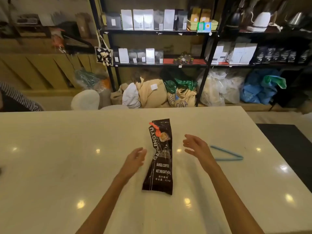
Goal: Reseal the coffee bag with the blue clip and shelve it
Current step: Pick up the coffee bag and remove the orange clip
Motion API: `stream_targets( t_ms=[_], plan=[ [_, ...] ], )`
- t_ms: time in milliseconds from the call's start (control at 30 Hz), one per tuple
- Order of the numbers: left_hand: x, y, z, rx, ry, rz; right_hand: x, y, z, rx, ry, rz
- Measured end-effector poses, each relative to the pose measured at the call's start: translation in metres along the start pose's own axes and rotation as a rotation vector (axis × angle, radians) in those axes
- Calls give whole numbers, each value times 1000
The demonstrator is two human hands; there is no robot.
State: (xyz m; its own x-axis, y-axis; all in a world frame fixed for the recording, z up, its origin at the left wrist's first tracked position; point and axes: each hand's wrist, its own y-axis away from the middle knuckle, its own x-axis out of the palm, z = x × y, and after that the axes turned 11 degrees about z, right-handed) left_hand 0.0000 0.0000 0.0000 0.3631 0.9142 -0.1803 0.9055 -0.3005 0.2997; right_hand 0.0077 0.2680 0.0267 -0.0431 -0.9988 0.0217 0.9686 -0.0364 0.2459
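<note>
Your left hand hovers with fingers spread, empty, just left of the black coffee bag lying flat mid-surface. Your right hand, also spread, hides the blue clip's near-left ends.

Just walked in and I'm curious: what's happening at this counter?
A person is about to reseal a coffee bag lying on the white counter. Both hands are open and empty, the left hand and right hand either side of the bag. The blue clip lies open to the right, untouched.
</note>
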Motion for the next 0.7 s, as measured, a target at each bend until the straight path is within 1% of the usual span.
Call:
stream_targets(
  t_ms=[67, 133, 167, 233, 333, 400, 467, 567, 700],
  plan=[
    [12, -6, -2, -89, -34, 112, 14, -18, 15, 114, 218, 68],
    [23, -13, -4, -115, 40, 141, 29, -27, 17, 219, 241, 171],
    [26, -17, -6, -100, 85, 126, 35, -28, 10, 233, 215, 188],
    [26, -21, -13, -54, 96, 97, 44, -23, -8, 184, 138, 158],
    [26, -26, -17, 1, 62, 107, 52, -18, -26, 62, 2, 40],
    [26, -27, -17, 32, 81, 147, 54, -17, -30, 1, -25, -18],
    [23, -27, -21, 37, 86, 142, 51, -20, -33, -27, -45, -58],
    [20, -28, -23, 85, 142, 60, 49, -23, -35, -11, -86, -55],
    [21, -31, -21, 91, 204, -12, 48, -31, -43, 36, -74, 17]
  ],
)
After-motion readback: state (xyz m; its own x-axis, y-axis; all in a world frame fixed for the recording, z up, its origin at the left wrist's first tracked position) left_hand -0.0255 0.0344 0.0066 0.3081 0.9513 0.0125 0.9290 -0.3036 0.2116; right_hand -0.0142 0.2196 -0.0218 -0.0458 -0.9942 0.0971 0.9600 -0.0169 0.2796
